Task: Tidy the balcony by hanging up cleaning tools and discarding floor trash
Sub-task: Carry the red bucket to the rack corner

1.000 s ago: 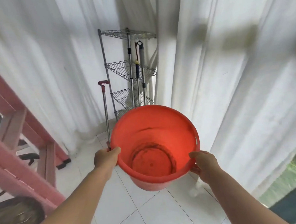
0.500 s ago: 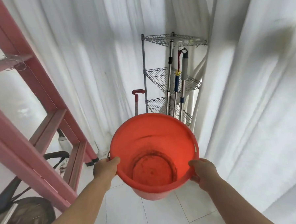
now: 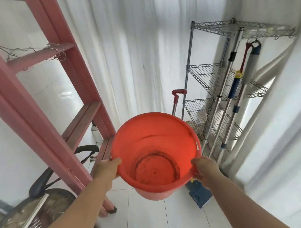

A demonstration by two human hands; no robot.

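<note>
2 hands hold a round orange plastic bucket (image 3: 155,155) by its rim, above the white tiled floor (image 3: 151,218).

Left hand (image 3: 106,169) grips the rim at 9 o'clock, thumb hooked over the lip; right hand (image 3: 205,169) grips it at 3 o'clock, fingers curled beneath. Dark grime rings the bucket's smooth, flat bottom. At 1 o'clock stands a chrome wire shelf rack (image 3: 212,75), with long-handled cleaning tools (image 3: 239,84) hanging from its top tier, metal poles with blue and grey grips. A red-handled pole (image 3: 177,98) rises behind the bucket. At 10 o'clock leans a pink wooden ladder (image 3: 46,105). White pleated curtains (image 3: 134,53) hang behind.
</note>
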